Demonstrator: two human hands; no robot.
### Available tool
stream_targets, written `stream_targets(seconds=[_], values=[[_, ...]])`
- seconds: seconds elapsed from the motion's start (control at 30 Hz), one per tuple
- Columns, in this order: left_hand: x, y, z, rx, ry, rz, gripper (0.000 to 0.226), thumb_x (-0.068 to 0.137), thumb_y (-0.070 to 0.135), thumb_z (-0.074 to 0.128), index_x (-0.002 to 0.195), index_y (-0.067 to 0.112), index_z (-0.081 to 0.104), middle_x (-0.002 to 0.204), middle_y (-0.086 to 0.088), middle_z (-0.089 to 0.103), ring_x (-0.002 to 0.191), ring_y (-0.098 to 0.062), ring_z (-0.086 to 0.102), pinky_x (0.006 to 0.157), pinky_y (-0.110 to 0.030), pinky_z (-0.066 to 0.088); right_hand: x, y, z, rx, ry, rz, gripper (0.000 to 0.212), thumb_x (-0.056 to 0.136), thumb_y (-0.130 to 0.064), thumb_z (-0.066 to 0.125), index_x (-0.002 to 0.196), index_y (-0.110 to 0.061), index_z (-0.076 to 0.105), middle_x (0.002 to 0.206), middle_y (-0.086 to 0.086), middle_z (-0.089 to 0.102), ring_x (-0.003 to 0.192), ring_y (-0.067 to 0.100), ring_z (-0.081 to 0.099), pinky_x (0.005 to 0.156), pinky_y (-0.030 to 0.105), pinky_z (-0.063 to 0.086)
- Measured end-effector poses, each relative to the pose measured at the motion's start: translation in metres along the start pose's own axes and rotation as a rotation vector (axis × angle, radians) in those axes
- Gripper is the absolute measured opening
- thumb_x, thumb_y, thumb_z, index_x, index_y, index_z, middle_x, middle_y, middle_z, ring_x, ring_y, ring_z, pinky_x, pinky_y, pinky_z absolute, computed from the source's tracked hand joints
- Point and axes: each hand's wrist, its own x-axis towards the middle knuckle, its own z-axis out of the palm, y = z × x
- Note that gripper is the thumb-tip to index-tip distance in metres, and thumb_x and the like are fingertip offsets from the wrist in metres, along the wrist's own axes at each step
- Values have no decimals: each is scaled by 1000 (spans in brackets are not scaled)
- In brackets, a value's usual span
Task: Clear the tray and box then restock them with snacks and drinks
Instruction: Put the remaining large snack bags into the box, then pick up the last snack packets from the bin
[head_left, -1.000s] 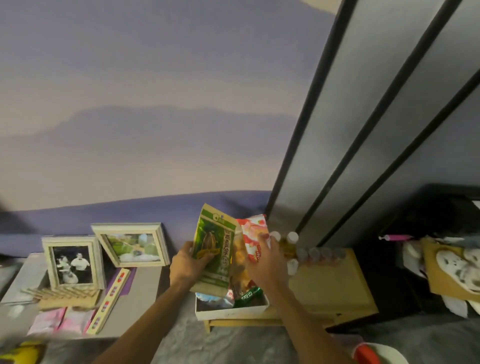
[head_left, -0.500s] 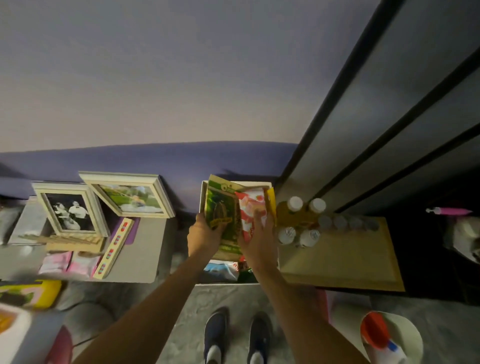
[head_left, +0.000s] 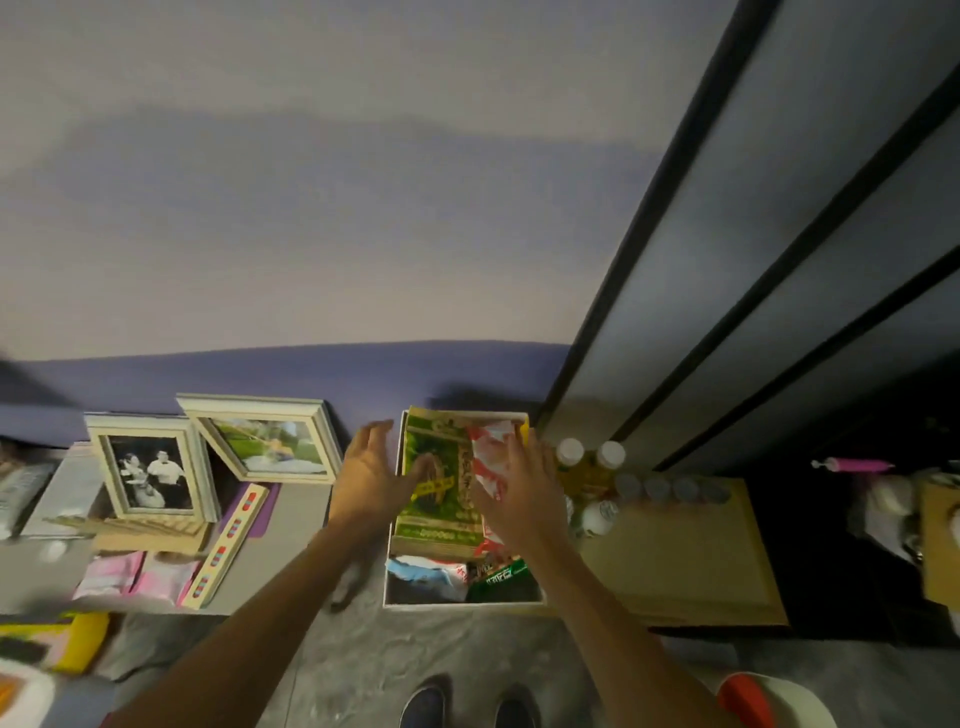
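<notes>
A white box stands against the wall, filled with snack packets. A green snack packet leans upright in it, with a red and white packet beside it on the right. My left hand is open at the box's left edge, fingers spread, its thumb by the green packet. My right hand is open too, its fingers resting against the red and white packet. Right of the box lies a wooden tray with several small drink bottles at its far edge.
Two picture frames lean on the wall on a grey table to the left, with pink packets and a long striped box. A dark cabinet rises on the right. My shoes stand on the floor below.
Both hands lowered the two packets into the box and let go; the fingers have spread open. The left hand has drawn back to the box's left edge.
</notes>
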Motion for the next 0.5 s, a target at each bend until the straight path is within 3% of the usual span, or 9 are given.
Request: stream_targets(seconds=[0.13,0.23,0.37,0.5], values=[[1,26,-70,176,35,156,103,85,89,37,163,24,27,171,-6,25,156,-31,27,124,-56,31,8,-24,-85,-28,2,-8,102,96,-81,42,171,-20,10,179,7,2,164,33,4,129,50,16],[-8,45,-122,239,80,262,108,81,92,31,166,25,20,174,-4,18,160,-26,15,128,-54,18,10,-44,-149,-46,-6,-41,107,95,-79,49,171,-19,2,179,7,-5,164,33,4,129,51,20],[-32,68,-184,219,131,332,107,81,91,41,165,30,18,172,-4,23,154,-31,31,122,-53,36,-2,-73,-217,-54,54,-92,108,93,-80,50,171,-19,8,179,5,3,164,30,10,128,49,25],[-71,86,-228,227,210,376,101,84,88,43,164,30,25,170,-3,28,150,-30,40,119,-49,40,-22,-97,-262,-69,108,-187,108,92,-82,48,170,-17,14,178,6,10,163,28,13,128,45,26]])
